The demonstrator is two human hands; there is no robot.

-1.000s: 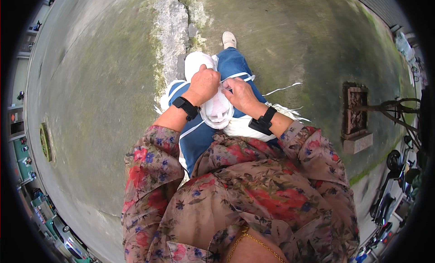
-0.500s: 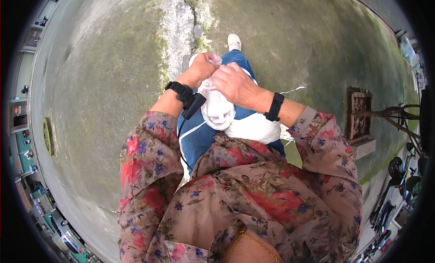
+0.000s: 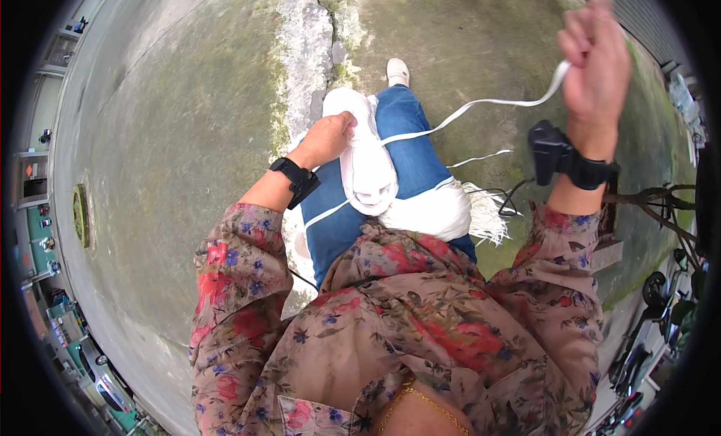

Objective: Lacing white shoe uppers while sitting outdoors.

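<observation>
A white shoe [image 3: 368, 165] lies lengthwise across my lap, its heel end toward me. My left hand [image 3: 327, 140] is closed on the shoe's left side, fingertips at its upper. Far out to the right, my raised right hand [image 3: 597, 68] grips one end of a white shoelace [image 3: 481, 103]. The lace runs in a loose wave from the shoe to that hand. Another lace length [image 3: 327, 213] crosses my left thigh. A bundle of white laces [image 3: 429, 211] rests on my right thigh, its loose ends [image 3: 488, 217] fanning out to the right.
Stained concrete floor [image 3: 203, 135] surrounds me, with a pale cracked strip [image 3: 300, 53] ahead. At the right stand a brick-edged planter [image 3: 610, 252] with a bare trunk [image 3: 653, 198] and parked scooters [image 3: 638, 353]. A car [image 3: 113, 391] shows at the lower left rim.
My right hand has left the shoe and swung up and far right, drawing the lace out with it. My left hand stays at the shoe, which now shows more fully.
</observation>
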